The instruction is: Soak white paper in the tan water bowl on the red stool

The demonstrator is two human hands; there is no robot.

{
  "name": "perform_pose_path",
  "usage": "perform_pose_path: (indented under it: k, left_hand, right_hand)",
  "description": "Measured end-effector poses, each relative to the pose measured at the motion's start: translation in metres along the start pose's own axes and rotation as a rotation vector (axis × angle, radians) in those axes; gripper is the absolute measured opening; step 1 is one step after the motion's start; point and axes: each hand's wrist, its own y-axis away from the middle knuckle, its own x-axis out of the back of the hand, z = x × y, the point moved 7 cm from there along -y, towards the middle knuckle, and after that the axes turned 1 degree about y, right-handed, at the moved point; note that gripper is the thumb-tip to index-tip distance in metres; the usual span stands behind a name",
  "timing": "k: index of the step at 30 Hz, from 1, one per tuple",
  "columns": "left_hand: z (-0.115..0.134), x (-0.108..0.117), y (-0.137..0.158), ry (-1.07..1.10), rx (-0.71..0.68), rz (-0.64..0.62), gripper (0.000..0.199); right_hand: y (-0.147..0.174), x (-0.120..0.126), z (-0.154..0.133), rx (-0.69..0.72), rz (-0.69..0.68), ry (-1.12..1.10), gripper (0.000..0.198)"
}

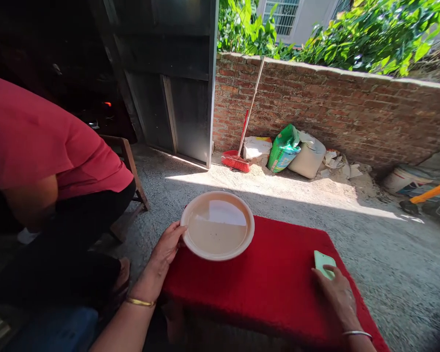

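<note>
A beige round basin (218, 256) with clear liquid in it stands at the far left end of the red-covered table (271, 283). Light reflects off the liquid, and a few dark specks show in it. My left hand (165, 252) grips the basin's left rim, thumb on top and the other fingers hidden below. Toward the table's right edge, my right hand (336, 291) holds a flat, pale green phone (321, 261), fingers over its near part. The phone is at the tabletop; whether it is lifted, I cannot tell.
On my left a person in a red shirt (58, 142) bends forward beside a wooden chair (126, 151). Ahead are a dark metal door (183, 83), a brick wall (326, 107), a red broom (236, 161), a green sack (283, 151) and a bucket (403, 180).
</note>
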Motion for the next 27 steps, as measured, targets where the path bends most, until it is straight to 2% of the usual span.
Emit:
perform_pose_path:
  k: [3,6,8,10,12,14,18,20,21,23,24,27]
  left_hand:
    - [0.000,0.000,-0.001,-0.004,-0.010,-0.013,0.033]
    - [0.000,0.000,-0.001,-0.013,-0.014,-0.015,0.034]
    - [0.000,0.000,-0.001,-0.015,-0.009,-0.012,0.035]
    - [0.000,-0.001,-0.001,-0.017,-0.010,-0.013,0.036]
    - [0.000,-0.001,-0.001,-0.023,-0.017,-0.017,0.035]
    - [0.000,-0.001,-0.001,-0.022,-0.024,-0.025,0.034]
    - [-0.001,-0.002,-0.001,-0.003,-0.024,-0.037,0.034]
    - [-0.001,-0.002,-0.001,-0.001,-0.022,-0.043,0.035]
    - [-0.001,-0.002,-0.001,0.002,-0.022,-0.047,0.035]
    - [0.000,-0.003,-0.001,0.010,-0.023,-0.056,0.035]
    - [0.000,-0.003,-0.001,0.013,-0.024,-0.058,0.034]
    - [0.001,-0.004,0.000,0.020,-0.017,-0.055,0.032]
  right_hand:
    - [0.047,-0.048,-0.064,0.139,-0.119,-0.004,0.054]
    - [0.110,-0.088,-0.125,0.358,-0.271,-0.020,0.039]
    - [0.149,-0.102,-0.154,0.525,-0.392,-0.063,0.033]
    - [0.170,-0.103,-0.164,0.623,-0.506,-0.128,0.031]
    - [0.163,-0.089,-0.154,0.604,-0.546,-0.207,0.033]
    - [0.129,-0.060,-0.121,0.473,-0.464,-0.275,0.039]
    - [0.042,0.010,-0.010,0.069,-0.107,-0.244,0.061]
    - [0.017,0.030,0.042,-0.143,-0.018,-0.168,0.065]
    - [0.012,0.033,0.059,-0.214,0.005,-0.127,0.065]
    - [0.014,0.027,0.068,-0.244,0.013,-0.060,0.066]
    - [0.021,0.017,0.060,-0.198,0.007,-0.042,0.067]
    - [0.072,-0.025,-0.003,0.073,-0.068,-0.083,0.063]
